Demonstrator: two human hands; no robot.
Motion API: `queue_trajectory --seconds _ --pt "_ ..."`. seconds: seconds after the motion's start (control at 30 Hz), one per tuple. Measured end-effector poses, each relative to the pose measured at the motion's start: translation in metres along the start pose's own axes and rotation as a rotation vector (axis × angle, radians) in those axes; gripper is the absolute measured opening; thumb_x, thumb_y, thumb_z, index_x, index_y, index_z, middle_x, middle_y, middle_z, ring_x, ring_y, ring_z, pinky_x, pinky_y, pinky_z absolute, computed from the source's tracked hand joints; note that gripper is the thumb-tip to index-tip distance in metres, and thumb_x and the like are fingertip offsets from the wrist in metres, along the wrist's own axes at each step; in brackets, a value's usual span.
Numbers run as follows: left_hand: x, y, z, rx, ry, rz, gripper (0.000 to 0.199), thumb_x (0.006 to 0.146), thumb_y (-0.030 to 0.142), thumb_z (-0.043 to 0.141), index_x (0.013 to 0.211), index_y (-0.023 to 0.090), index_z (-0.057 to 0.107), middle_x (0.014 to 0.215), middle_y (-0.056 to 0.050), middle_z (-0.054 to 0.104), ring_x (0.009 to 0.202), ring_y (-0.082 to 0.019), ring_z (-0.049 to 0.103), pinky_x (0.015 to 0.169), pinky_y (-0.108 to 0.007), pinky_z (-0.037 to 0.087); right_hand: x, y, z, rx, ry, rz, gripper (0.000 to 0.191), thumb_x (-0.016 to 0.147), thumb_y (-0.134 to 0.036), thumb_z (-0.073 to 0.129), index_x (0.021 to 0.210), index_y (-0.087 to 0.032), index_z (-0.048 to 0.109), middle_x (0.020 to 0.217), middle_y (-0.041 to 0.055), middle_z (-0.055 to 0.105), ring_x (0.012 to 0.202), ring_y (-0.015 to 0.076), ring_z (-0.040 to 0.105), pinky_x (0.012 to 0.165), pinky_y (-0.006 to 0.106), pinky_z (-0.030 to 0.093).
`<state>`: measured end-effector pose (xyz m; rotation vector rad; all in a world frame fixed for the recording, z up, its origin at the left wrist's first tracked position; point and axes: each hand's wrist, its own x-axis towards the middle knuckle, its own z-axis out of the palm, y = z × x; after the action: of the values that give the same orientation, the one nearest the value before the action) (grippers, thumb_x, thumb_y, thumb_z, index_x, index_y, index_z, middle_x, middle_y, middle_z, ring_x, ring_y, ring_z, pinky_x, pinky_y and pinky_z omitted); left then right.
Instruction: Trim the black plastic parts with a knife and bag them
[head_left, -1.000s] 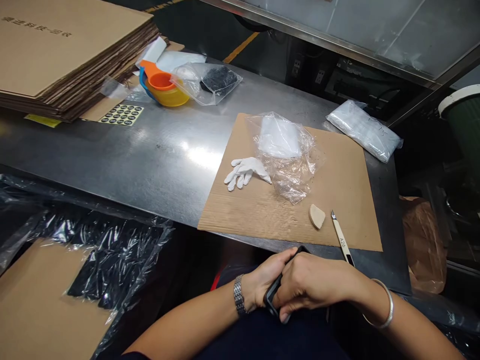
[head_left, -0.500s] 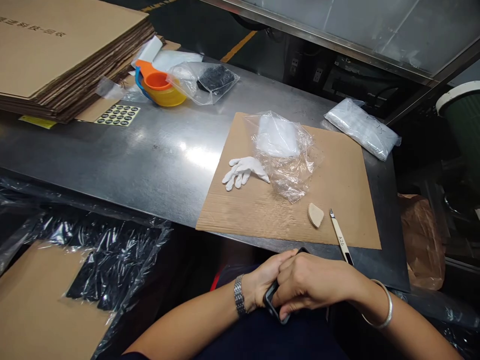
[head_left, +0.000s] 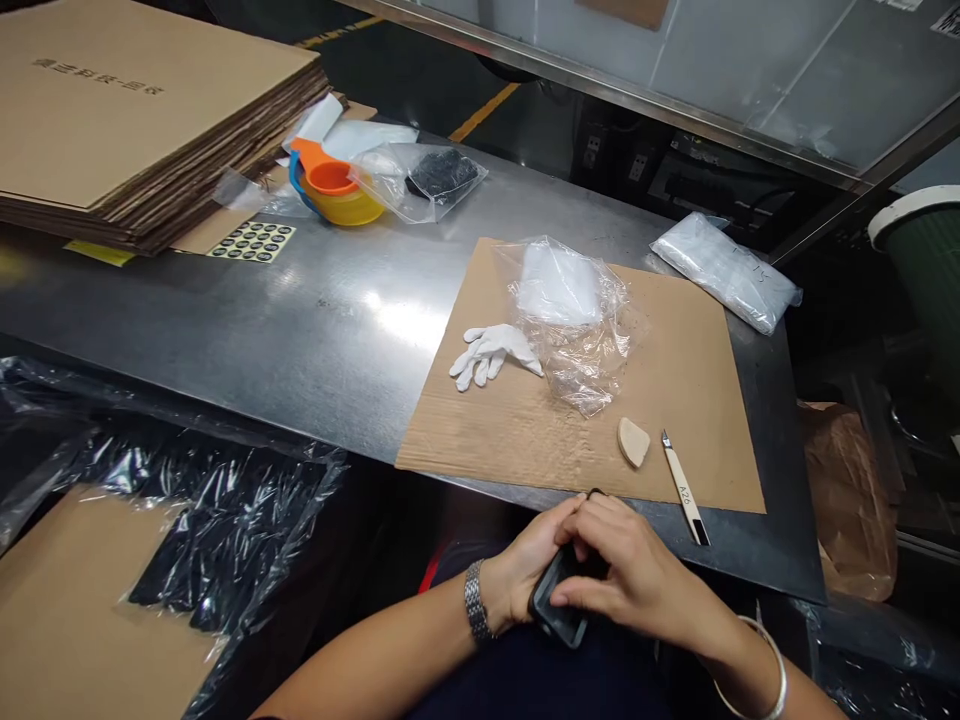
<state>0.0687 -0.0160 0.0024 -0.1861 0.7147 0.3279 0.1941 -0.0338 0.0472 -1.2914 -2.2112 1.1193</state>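
Observation:
A dark, phone-sized object with a raised rim (head_left: 561,600) is held low in front of my body, below the table's front edge. My left hand (head_left: 529,565) grips it from the left side. Over its upper end curl the fingers of my right hand (head_left: 626,565), with the thumb resting on its face. What lies under those fingers is hidden. On the cardboard sheet (head_left: 690,380) beyond my hands are a tan wedge-shaped pad (head_left: 634,442), a cutter marked A26 (head_left: 684,490), a white glove (head_left: 495,352) and a clear bag with white material (head_left: 559,285).
Stacked cardboard (head_left: 172,110) fills the back left. Near it are a sticker sheet (head_left: 253,241), a yellow and orange container (head_left: 349,205) and a bagged black item (head_left: 442,175). Another wrapped package (head_left: 724,270) lies at the back right. Plastic-lined cardboard (head_left: 82,600) stands lower left.
My right hand has lifted and opened slightly, its thumb moving up the dark object and exposing more of its face. The view has shifted slightly, so the table items appear lower.

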Motion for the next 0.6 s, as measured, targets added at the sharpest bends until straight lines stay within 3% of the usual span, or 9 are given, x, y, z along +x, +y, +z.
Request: queue_trajectory --seconds 0.13,0.3,0.43,0.53,0.6 --pt "0.001 -0.002 0.001 0.009 0.041 0.054 0.037 0.078 0.034 0.056 0.047 0.016 0.045 0.039 0.004 0.042 0.037 -0.007 0.041 0.042 -0.017 0.037 -0.002 -0.008 0.012 -0.06 0.053 0.085 0.04 0.075 -0.056 0.06 0.079 -0.017 0.052 0.076 0.002 0.052 0.072 0.0169 0.044 0.064 0.03 0.034" --pt "0.0 -0.003 -0.001 0.08 0.119 0.042 0.047 0.086 0.041 0.042 0.045 0.017 0.04 0.038 0.004 0.042 0.035 -0.006 0.043 0.043 -0.016 0.039 0.0 -0.006 0.009 -0.015 0.051 0.157 0.028 0.073 -0.038 0.07 0.084 -0.019 0.054 0.076 0.0003 0.052 0.076 0.0175 0.046 0.068 0.03 0.035" --pt "-0.006 -0.002 -0.001 0.227 0.134 -0.115 0.057 0.086 0.055 0.026 0.058 0.015 0.055 0.042 -0.008 0.058 0.033 -0.017 0.054 0.034 -0.023 0.04 -0.001 0.011 -0.003 -0.064 0.149 0.198 0.025 0.077 -0.029 0.067 0.098 -0.02 0.057 0.087 0.0031 0.057 0.087 0.0205 0.049 0.077 0.035 0.037" --pt "-0.011 -0.002 0.001 0.331 0.143 -0.213 0.073 0.084 0.063 0.015 0.063 0.01 0.061 0.043 -0.011 0.059 0.031 -0.016 0.054 0.031 -0.021 0.038 -0.001 0.024 -0.011 -0.041 0.228 0.198 0.03 0.078 -0.028 0.065 0.106 -0.021 0.06 0.102 0.0073 0.06 0.097 0.0225 0.05 0.083 0.037 0.038" --pt "-0.014 -0.002 0.002 0.352 0.124 -0.202 0.074 0.084 0.064 0.016 0.066 0.009 0.062 0.043 -0.01 0.059 0.033 -0.015 0.055 0.032 -0.019 0.038 -0.001 0.03 -0.014 0.058 0.219 0.185 0.02 0.082 -0.027 0.06 0.1 -0.02 0.066 0.095 0.0066 0.065 0.09 0.0202 0.055 0.079 0.034 0.042"
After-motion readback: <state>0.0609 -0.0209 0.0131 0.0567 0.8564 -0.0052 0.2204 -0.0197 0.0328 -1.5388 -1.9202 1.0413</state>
